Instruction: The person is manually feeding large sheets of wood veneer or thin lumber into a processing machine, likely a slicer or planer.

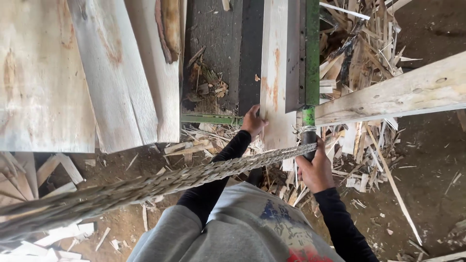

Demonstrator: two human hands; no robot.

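My left hand (253,121) presses on the near end of a pale narrow board (274,73) that lies lengthwise on a dark machine bed (221,39). My right hand (315,167) grips a dark handle (307,137) that hangs below a green metal rail (312,53). A thick braided rope (145,187) runs from the lower left up to that handle. Both arms wear black sleeves.
Wide pale planks (77,73) are stacked at the upper left. A long rough beam (393,94) crosses at the right. Wood offcuts and splinters (361,48) litter the dirt floor (427,170) behind and below the machine.
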